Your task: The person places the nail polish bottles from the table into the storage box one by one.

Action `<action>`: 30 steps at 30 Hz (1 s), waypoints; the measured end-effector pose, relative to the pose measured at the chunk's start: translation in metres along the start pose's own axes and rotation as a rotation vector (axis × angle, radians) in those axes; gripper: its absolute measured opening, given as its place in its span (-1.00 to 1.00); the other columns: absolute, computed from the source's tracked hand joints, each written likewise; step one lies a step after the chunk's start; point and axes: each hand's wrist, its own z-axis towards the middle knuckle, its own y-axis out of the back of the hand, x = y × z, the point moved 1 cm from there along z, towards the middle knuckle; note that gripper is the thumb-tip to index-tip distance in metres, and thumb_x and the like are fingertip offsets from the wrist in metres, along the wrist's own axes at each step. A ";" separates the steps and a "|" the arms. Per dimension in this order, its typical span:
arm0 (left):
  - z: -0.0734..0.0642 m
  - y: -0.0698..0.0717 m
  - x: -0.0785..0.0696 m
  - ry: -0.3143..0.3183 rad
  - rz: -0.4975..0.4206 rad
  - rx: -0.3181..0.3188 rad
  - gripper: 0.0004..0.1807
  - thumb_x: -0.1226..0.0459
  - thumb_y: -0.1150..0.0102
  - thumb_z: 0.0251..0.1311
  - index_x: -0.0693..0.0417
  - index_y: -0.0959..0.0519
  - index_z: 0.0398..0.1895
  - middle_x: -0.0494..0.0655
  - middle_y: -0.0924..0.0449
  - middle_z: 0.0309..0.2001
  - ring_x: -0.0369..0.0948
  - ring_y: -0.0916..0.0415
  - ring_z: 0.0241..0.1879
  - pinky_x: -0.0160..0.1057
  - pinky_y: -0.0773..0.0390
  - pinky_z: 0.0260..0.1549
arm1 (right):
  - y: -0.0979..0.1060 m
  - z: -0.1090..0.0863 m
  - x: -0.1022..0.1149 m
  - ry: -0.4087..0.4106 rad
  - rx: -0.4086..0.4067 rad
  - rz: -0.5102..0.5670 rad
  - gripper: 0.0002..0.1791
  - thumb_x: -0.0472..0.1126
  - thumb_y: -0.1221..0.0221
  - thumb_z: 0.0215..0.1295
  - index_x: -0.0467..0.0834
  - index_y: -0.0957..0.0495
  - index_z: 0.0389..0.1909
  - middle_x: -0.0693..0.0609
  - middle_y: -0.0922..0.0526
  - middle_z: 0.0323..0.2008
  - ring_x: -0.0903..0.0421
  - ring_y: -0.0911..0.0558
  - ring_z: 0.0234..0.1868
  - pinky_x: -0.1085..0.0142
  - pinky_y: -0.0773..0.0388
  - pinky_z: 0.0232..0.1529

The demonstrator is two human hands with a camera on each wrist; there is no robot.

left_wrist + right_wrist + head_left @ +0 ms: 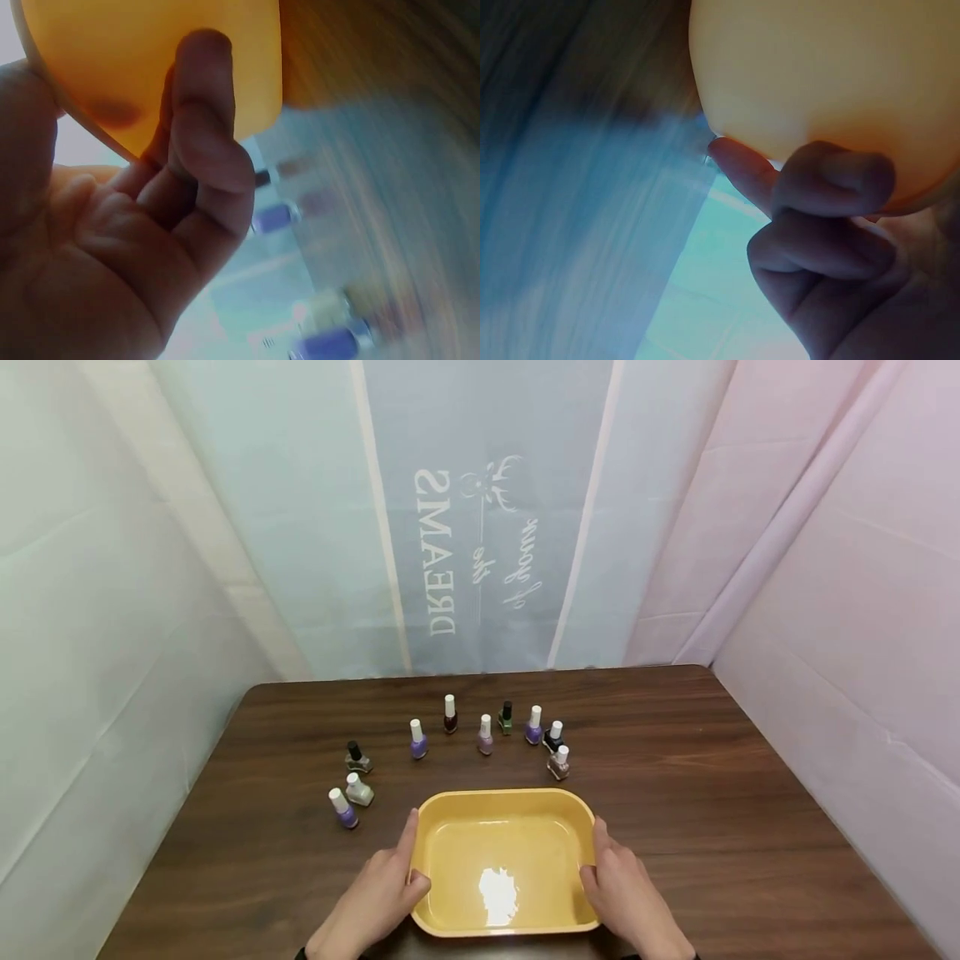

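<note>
A yellow rectangular tray (510,835) with rounded corners and raised walls is at the near middle of the table, with no objects inside. My left hand (377,891) grips its left side, thumb over the rim and index finger stretched along the outer wall. On the opposite side my right hand (630,887) holds it in the same way. Seen from the left wrist, curled fingers (206,112) press the tray's outer wall (255,60). In the right wrist view the fingers (832,180) fold against the outside of the tray (780,67).
Several nail polish bottles stand in a loose arc beyond the tray on the dark wood table (712,793). Purple (345,810), whitish (360,791) and grey (358,762) ones are at left; dark red (450,720) and green (506,721) farther back; a brownish one (558,766) sits right.
</note>
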 end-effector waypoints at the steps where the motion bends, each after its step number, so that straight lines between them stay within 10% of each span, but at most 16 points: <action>1: 0.000 0.000 0.001 0.000 -0.004 -0.003 -0.08 0.32 -0.06 -0.02 0.37 0.02 0.47 -0.29 -0.27 -0.64 -0.40 -0.23 -0.61 -0.42 -0.31 -0.55 | 0.000 0.000 0.001 -0.007 0.004 0.002 -0.27 -0.31 -0.12 0.17 -0.55 -0.14 0.32 -0.41 -0.52 0.11 -0.07 -0.64 -0.08 0.05 -0.58 -0.19; 17: -0.019 0.005 0.024 0.110 -0.083 -0.126 -0.13 0.35 -0.11 0.02 0.14 -0.08 0.50 -0.30 -0.27 -0.63 -0.40 -0.28 -0.55 -0.43 -0.36 -0.48 | -0.016 0.001 0.020 0.035 0.000 0.068 -0.27 -0.33 -0.10 0.17 -0.52 -0.13 0.35 -0.37 -0.55 0.10 -0.02 -0.62 -0.05 0.09 -0.57 -0.14; 30: -0.014 -0.001 0.028 0.196 -0.147 -0.118 -0.11 0.32 -0.11 -0.03 -0.02 -0.11 0.50 -0.04 -0.67 -0.12 -0.39 -0.41 -0.47 -0.42 -0.45 -0.44 | -0.026 0.000 0.014 0.041 -0.187 0.212 -0.38 -0.40 -0.18 0.06 -0.35 -0.39 0.24 -0.19 -0.69 -0.22 0.12 -0.56 -0.35 0.26 -0.52 -0.37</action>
